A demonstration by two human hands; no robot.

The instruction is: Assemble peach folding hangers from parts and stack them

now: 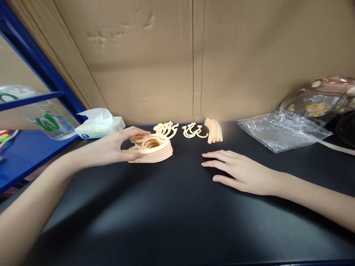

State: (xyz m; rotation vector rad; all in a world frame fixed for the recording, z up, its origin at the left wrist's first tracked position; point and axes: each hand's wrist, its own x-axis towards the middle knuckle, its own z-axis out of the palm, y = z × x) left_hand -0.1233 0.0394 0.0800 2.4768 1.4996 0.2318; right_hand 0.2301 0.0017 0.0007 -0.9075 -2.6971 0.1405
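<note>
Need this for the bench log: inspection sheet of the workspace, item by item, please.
Surface: black tabletop, with shadows and glare.
Job's things: peach stack of flat, looped pieces; behind it, left hook cluster; to its right, smaller hook cluster, then bundle of curved strips.
Clutter: tissue pack at back left; crumpled clear plastic at back right, a see-through bag behind it.
Left grip: bare hand, thumb and fingers on the peach stack.
Right grip: bare hand, palm down, fingers spread, holding nothing; table contact unclear.
Cables: none certain; pale strip at right, strap or cable unclear.
Surroundings: cardboard behind, blue frame at left.
</note>
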